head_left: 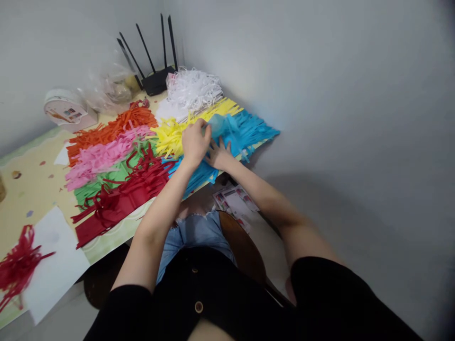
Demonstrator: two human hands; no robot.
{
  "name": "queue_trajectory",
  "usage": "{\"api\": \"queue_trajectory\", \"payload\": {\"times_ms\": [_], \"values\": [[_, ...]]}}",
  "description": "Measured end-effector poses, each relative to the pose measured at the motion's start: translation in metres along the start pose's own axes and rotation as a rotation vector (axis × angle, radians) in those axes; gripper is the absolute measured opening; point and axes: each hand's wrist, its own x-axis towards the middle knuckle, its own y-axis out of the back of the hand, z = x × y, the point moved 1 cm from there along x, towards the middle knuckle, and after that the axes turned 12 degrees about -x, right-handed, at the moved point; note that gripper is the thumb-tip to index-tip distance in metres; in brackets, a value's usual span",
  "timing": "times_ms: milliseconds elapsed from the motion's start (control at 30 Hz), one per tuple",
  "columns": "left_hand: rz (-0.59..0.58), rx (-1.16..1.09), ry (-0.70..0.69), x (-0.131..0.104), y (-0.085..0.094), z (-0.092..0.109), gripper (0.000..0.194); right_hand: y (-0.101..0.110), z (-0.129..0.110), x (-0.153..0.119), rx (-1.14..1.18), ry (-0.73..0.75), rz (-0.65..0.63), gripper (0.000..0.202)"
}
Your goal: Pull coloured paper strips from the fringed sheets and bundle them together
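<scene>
Dark red fringe: lies along the near edge of the tabletop point(42, 184), its cut ends tangled over the green strips point(88, 188).
Right hand point(218, 155): laid low on the blue strips point(254, 130), fingers spread and apparently pressing rather than gripping.
Left hand point(195, 139): raised just beside it, fingers curled in towards the thumb; whether they pinch anything, I cannot tell.
Blue strips: the pile being worked sits at the table's right corner, next to the wall, partly overhanging the edge.
Blue handling: best kept light, I judge — thin strips probably crease or tear if tugged, so steady the base with the flat hand and ease a few loose at a time, lengthwise.
Pale blue bunch point(217, 125): just beyond the hands, blurred; its link to the left fingertips is unclear.
Yellow strips point(168, 137): partly covered by the left hand.
White shreds point(194, 90): behind the yellow — too tangled to separate by eye.
Plastic bag point(115, 90): near the black router point(156, 81); its contents are hard to make out.
</scene>
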Motion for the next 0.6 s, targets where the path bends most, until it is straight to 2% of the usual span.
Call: {"api": "queue_trajectory", "payload": {"times_ms": [100,200,333,400,467,533,600], "values": [[0.103,-0.162,-0.019,0.008,0.014,-0.007,0.009,0.002,0.000,-0.001,0.060,-0.015,-0.060,0.069],[0.193,-0.315,-0.066,0.018,0.030,-0.020,0.016,0.007,0.007,0.002,0.105,0.002,-0.094,0.073],[0.236,-0.448,-0.059,0.041,0.064,-0.042,0.031,0.010,0.013,0.001,0.104,0.024,-0.107,0.079],[0.227,-0.486,-0.011,0.056,0.089,-0.052,0.038,0.008,0.012,-0.003,0.067,0.013,-0.110,0.079],[0.265,-0.530,0.042,0.067,0.119,-0.062,0.043,0.005,0.008,-0.006,0.016,0.006,-0.103,0.078],[0.351,-0.571,0.067,0.073,0.155,-0.070,0.045,0.001,0.005,-0.008,-0.021,0.014,-0.091,0.076],[0.502,-0.597,0.022,0.067,0.195,-0.075,0.045,-0.002,0.006,-0.007,-0.034,0.019,-0.073,0.076]]}}
